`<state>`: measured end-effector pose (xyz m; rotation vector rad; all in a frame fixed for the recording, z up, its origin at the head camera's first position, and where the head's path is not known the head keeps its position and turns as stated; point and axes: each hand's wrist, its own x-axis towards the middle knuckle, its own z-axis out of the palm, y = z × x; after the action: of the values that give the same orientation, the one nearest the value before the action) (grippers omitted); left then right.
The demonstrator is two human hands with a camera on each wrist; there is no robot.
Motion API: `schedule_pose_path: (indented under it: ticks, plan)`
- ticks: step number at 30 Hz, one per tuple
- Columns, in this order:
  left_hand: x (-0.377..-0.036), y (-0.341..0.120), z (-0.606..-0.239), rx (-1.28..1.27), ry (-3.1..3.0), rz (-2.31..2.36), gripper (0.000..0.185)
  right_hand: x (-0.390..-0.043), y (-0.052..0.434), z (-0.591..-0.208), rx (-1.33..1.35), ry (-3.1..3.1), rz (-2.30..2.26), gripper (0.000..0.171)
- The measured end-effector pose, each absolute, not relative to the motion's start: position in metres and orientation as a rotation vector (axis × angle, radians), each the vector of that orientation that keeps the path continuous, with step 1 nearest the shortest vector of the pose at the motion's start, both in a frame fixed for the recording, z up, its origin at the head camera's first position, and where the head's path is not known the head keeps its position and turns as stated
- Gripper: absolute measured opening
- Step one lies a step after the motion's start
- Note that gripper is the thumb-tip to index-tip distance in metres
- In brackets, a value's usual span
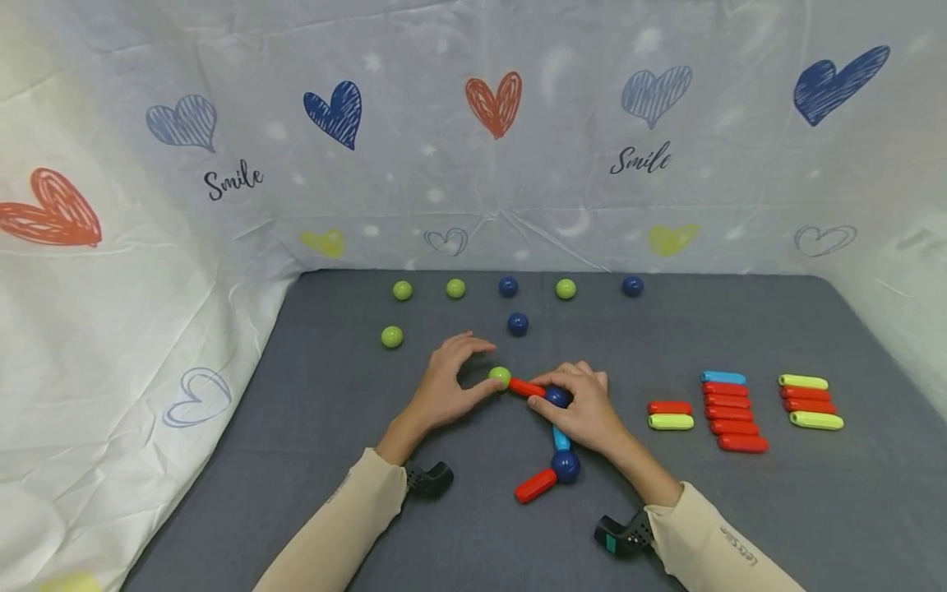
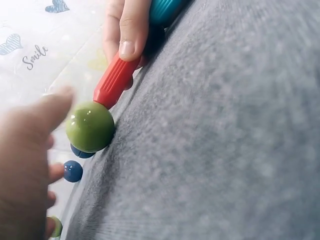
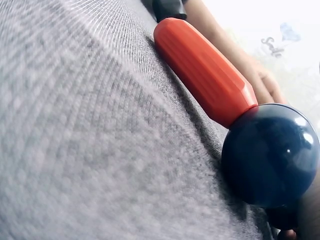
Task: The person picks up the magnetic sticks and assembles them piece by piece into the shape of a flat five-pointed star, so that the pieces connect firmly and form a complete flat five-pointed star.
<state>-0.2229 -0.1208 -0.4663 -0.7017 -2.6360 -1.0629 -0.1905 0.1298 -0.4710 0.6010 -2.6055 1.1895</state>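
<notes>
**Mia:** What is the left hand (image 1: 444, 380) doing?

**Ben:** Its fingers are curled round a shiny green ball (image 1: 500, 377). The thumb and fingertips touch the ball from the left side.

**Mia:** And the right hand (image 1: 584, 411)?

**Ben:** It is bent over a shiny dark blue ball (image 1: 558, 398). Its fingers pinch a short red plastic stick (image 1: 526, 387) that joins the green ball to that blue ball. In the left wrist view a fingertip (image 2: 131, 37) lies on top of the red stick.

**Mia:** What hangs off the blue ball?

**Ben:** A light blue plastic stick (image 1: 561, 438) goes down toward the person to a second dark blue ball (image 1: 565, 466). Another red stick (image 1: 536, 486) pokes out from that ball to the left. All of it lies on the grey cloth worktop (image 1: 740, 510), in the middle.

**Mia:** What else is there?

**Ben:** Loose green and blue balls (image 1: 455, 288) sit in a row at the back. Rows of red, green and blue sticks (image 1: 732, 415) lie well off to the right. A white sheet with hearts (image 1: 496, 103) stands behind.
</notes>
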Motion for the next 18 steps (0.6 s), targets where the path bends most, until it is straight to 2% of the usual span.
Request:
schedule_pose_path:
  ticks: [6,13,18]
  plan:
    - [-0.232,-0.135,-0.46,-0.488,-2.391,-0.938,0.028,-0.191,0.13,-0.47,0.593,-2.575,1.217,0.02]
    - [-0.238,-0.185,-0.465,-0.045,-2.543,-0.872,0.045,-0.192,0.13,-0.469,0.564,-2.607,1.229,0.021]
    - [-0.234,-0.208,-0.468,0.011,-2.637,-0.926,0.042,-0.194,0.128,-0.469,0.53,-2.646,1.215,0.022]
